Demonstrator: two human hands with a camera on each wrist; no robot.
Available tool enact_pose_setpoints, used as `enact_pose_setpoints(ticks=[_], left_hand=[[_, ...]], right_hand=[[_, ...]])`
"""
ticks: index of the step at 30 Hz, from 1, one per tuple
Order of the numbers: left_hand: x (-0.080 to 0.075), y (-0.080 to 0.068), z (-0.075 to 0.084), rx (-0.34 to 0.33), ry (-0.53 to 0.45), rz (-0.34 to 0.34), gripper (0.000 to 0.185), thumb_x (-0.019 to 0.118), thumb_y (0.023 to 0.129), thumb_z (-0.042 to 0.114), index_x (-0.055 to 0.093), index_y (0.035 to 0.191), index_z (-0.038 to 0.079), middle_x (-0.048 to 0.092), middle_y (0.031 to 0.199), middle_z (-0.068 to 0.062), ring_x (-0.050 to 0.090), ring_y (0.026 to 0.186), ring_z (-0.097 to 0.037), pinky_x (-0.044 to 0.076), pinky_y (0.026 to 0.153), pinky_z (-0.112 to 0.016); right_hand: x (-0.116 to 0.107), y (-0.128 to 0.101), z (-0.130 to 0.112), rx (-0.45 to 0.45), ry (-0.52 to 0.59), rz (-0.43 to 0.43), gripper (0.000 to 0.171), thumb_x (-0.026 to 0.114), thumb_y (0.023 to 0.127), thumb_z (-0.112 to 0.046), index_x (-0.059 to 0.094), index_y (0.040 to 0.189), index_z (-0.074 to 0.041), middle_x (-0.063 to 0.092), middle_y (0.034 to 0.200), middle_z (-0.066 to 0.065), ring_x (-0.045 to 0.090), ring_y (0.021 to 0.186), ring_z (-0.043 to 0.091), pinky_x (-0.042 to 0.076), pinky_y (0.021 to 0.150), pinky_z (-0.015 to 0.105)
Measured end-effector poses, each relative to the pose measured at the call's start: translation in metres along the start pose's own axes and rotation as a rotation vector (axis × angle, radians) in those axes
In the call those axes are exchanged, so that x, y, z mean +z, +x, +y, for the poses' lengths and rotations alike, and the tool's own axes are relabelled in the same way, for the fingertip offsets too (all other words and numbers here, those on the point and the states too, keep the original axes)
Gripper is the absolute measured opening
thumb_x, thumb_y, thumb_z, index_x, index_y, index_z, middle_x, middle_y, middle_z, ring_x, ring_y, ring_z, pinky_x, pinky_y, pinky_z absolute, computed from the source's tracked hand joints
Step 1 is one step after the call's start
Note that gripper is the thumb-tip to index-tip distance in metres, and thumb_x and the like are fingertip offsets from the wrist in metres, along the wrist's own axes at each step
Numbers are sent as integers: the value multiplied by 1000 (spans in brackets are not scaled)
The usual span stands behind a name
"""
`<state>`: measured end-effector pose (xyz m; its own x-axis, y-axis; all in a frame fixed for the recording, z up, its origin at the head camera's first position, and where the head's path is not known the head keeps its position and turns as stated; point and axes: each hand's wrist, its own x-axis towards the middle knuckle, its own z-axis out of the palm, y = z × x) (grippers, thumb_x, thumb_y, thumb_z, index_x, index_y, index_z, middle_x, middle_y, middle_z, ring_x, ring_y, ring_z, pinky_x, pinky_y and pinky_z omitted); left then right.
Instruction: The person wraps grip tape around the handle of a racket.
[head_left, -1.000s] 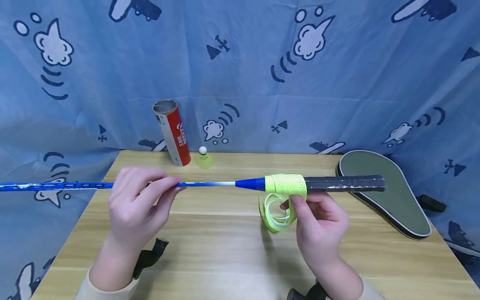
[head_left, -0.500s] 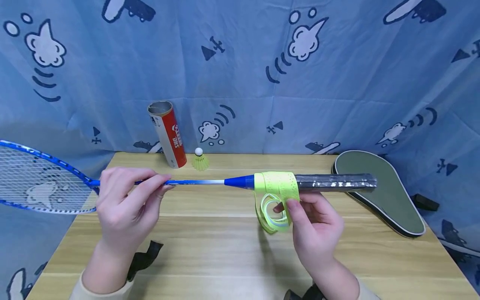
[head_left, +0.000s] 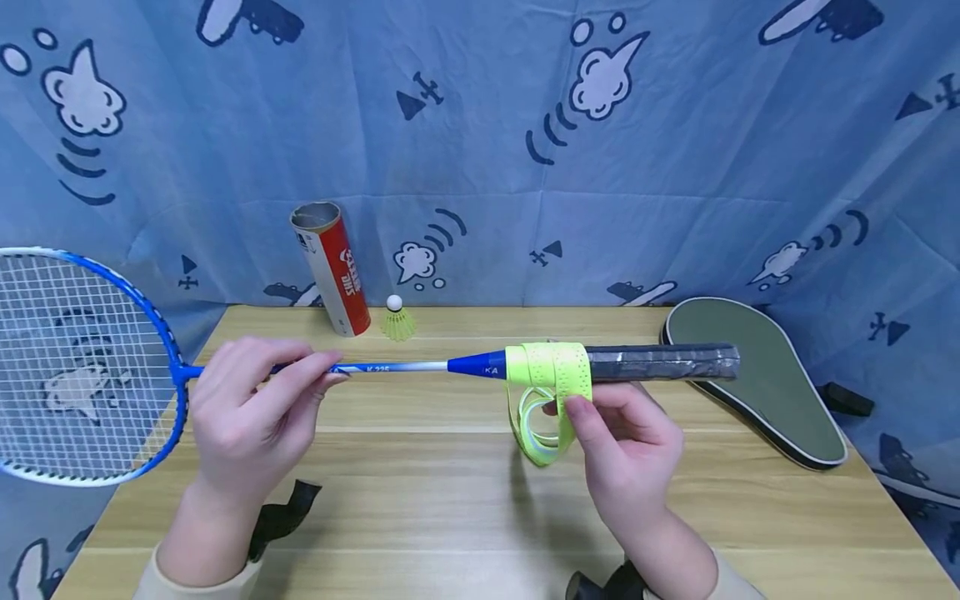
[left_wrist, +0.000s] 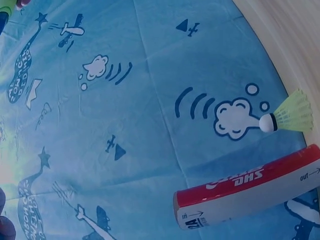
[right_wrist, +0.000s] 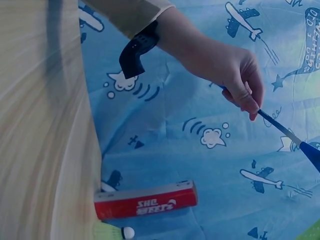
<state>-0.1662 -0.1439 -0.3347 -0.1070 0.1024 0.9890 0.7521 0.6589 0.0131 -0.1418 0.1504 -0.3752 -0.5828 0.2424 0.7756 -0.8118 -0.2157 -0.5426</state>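
Observation:
A blue badminton racket [head_left: 477, 365] is held level above the wooden table, its strung head at the left. My left hand [head_left: 255, 412] pinches the shaft between thumb and fingers; the right wrist view shows the same left hand [right_wrist: 240, 82] on the shaft. Yellow-green grip tape [head_left: 549, 367] wraps the upper part of the handle next to the blue cone. Beyond it the black handle [head_left: 663, 363] is bare of tape. Below the handle my right hand [head_left: 633, 442] pinches the tape's hanging strip, with a loose coil of tape dangling beside the fingers.
A red and white shuttlecock tube [head_left: 333, 271] stands at the back of the table [head_left: 420, 517]. Next to it sits a yellow shuttlecock [head_left: 396, 321]. A green paddle-shaped case [head_left: 753, 375] lies at the right. A patterned blue curtain [head_left: 480, 150] hangs behind.
The racket has turned about its shaft, so its head now faces the head camera. The tape strip at my right hand has come round with the handle. Both hands keep their grips.

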Motion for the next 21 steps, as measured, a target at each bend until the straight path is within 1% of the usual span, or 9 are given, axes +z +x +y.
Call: enact_pose_setpoints(ticks=[4, 6, 8, 11, 14, 17, 21], left_hand=[[-3, 2, 0, -1, 12, -7, 36, 71, 99, 30, 80, 80, 0, 68, 72, -13, 52, 55, -30, 34, 56, -37], [-4, 3, 1, 9, 13, -13, 37, 71, 99, 30, 79, 79, 0, 68, 71, -13, 52, 54, -30, 35, 54, -37], [-4, 5, 1, 28, 2, -8, 37, 72, 99, 29, 79, 77, 0, 67, 69, -13, 51, 51, -29, 37, 51, -37], [-4, 6, -1, 64, -27, -6, 35, 74, 97, 28, 79, 76, 1, 66, 66, -11, 50, 48, -26, 38, 45, -36], [-5, 6, -3, 88, -51, -6, 29, 74, 96, 24, 80, 77, 4, 65, 65, -10, 47, 45, -24, 36, 41, -34], [-7, 6, -3, 99, -49, -6, 24, 73, 96, 20, 81, 78, 7, 63, 64, -9, 45, 44, -24, 33, 39, -33], [-7, 7, -2, 90, -59, -23, 26, 73, 97, 22, 82, 79, 6, 64, 64, -9, 46, 44, -25, 35, 40, -33]], right_hand=[[0, 0, 0, 10, -17, -22, 4, 67, 88, 18, 70, 89, 15, 76, 86, 7, 77, 74, 16, 60, 67, 21], [1, 0, 0, 18, -29, -15, 1, 68, 88, 16, 68, 87, 16, 76, 86, 7, 77, 73, 16, 60, 67, 22], [2, 0, 1, 19, -44, 6, 7, 71, 88, 14, 66, 84, 19, 77, 86, 7, 77, 72, 15, 61, 66, 23], [2, 0, 3, 0, -96, 54, 17, 75, 87, 8, 65, 79, 19, 77, 82, 4, 74, 67, 10, 58, 62, 19], [2, 0, 4, -25, -120, 79, 18, 77, 86, 6, 66, 77, 17, 76, 79, 3, 72, 64, 7, 56, 60, 16], [2, -1, 4, -39, -80, 67, 19, 76, 88, 6, 66, 79, 19, 76, 82, 5, 74, 68, 11, 58, 63, 18], [3, -1, 3, -36, 20, 24, 13, 70, 90, 11, 63, 90, 23, 75, 93, 12, 76, 74, 18, 62, 69, 26]])
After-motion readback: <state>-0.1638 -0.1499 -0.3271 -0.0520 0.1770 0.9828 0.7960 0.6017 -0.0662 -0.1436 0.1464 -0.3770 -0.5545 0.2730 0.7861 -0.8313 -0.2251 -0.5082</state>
